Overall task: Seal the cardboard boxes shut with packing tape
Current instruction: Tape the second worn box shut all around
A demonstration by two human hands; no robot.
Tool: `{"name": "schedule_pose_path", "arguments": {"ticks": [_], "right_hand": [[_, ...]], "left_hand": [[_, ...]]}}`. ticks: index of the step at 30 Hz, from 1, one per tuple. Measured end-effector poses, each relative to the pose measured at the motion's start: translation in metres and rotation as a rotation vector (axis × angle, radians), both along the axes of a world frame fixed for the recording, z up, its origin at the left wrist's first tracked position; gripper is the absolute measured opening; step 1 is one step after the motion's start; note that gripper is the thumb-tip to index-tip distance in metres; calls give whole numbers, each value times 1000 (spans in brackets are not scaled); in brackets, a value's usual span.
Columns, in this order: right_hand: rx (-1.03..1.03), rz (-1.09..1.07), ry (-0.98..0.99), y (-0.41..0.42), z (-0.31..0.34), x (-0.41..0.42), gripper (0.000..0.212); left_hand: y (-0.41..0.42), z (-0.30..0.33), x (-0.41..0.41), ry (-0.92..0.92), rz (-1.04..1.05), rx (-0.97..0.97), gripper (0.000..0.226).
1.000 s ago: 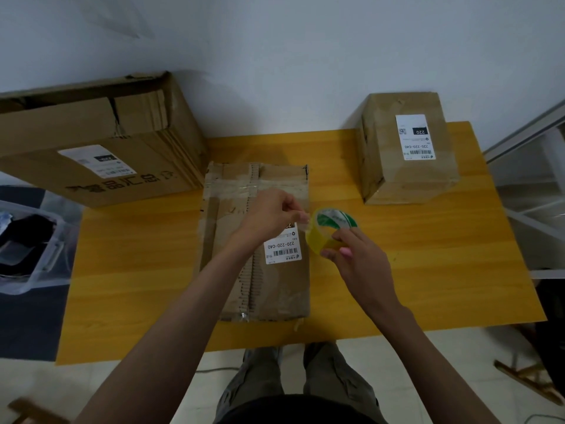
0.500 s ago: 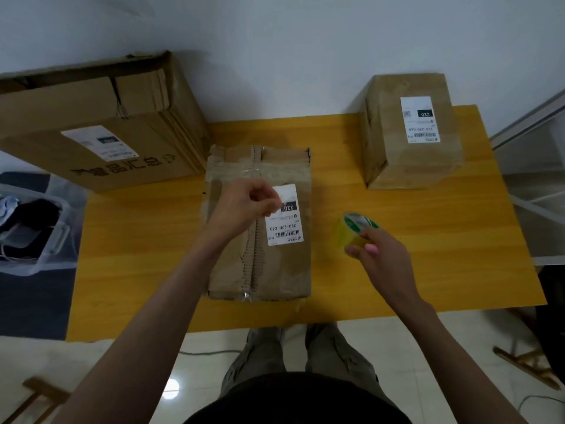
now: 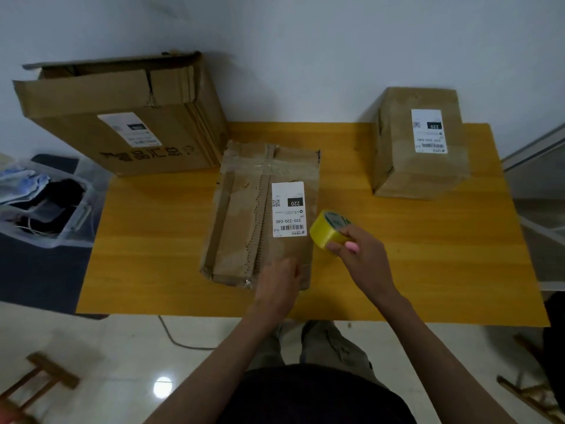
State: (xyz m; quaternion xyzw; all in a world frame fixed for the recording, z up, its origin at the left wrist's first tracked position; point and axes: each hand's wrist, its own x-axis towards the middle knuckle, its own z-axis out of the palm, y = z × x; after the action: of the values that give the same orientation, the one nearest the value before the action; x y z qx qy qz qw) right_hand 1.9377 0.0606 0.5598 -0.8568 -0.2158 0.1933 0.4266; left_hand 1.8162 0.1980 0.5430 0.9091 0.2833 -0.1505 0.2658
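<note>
My left hand [image 3: 279, 278] has dropped, pressed flat on the flattened brown cardboard box's [image 3: 263, 209] near end; my right hand [image 3: 362, 255] still pinches the yellow packing-tape roll [image 3: 328, 229].

tape roll [image 3: 328, 229]: yellow, green-white core | boxes [image 3: 263, 209]: brown, white labels | table [image 3: 397, 240]: orange woodgrain

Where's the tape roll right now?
The yellow tape roll is in the right hand, just off the right edge of the flat middle box, above the wooden table.
</note>
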Motion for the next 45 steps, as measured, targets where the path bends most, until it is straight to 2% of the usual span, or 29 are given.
{"name": "schedule_pose_path", "arguments": {"ticks": [2,3,5,6,7,10,11,14,16,19,21,25,30,35,45], "right_hand": [[30,20,2,0,0,-2,41],[47,28,1,0,2,-3,40],[92,36,-2,1,4,-6,37],[110,41,-5,2,5,-8,36],[124,45,-9,2,5,-9,36],[166,59,-15,4,8,-14,31],[182,63,-9,6,9,-16,29],[234,71,13,8,12,-20,26],[250,49,39,9,13,-22,20],[288,-26,92,8,15,-24,17],[331,-69,129,8,17,-26,13],[368,-102,179,9,21,-28,14],[363,-91,183,13,26,-33,19],[336,-39,180,13,30,-29,14],[296,34,87,12,32,-22,21]], "left_hand": [[-2,-2,-1,33,-20,57,12],[-1,-3,-2,30,4,62,25],[10,-2,-2,15,77,14,67],[17,0,-1,-7,110,-14,78],[25,4,2,-51,146,-60,79],[42,21,14,-334,299,-281,45],[44,28,19,-412,310,-353,41],[39,41,31,-480,169,-441,47],[31,46,35,-512,175,-429,45],[21,48,33,-629,202,-251,37],[15,48,29,-669,169,-158,39],[5,50,23,-715,120,-73,40],[26,59,23,-714,253,-200,26],[55,76,27,-615,246,-393,21],[75,78,32,-523,132,-419,19]]}}
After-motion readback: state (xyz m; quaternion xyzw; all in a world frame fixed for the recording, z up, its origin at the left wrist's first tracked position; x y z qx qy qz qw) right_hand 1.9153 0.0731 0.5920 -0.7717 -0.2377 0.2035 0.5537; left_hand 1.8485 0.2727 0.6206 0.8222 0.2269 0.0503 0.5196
